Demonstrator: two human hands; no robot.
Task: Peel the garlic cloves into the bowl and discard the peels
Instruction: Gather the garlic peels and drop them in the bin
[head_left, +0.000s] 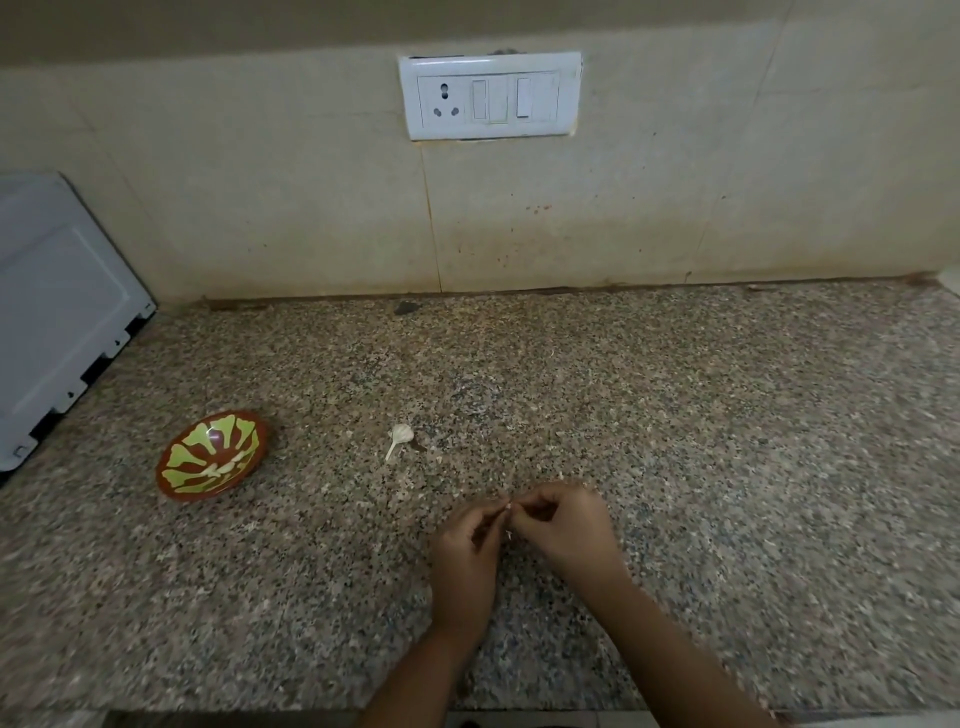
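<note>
Red-brown bowl with green petals, speckled granite counter

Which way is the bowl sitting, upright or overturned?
Upright: the bowl rests on the counter with its patterned inside facing up. What it holds cannot be told.

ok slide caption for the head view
Left hand and right hand pinch a garlic clove above the granite counter, bowl to their left.
</note>
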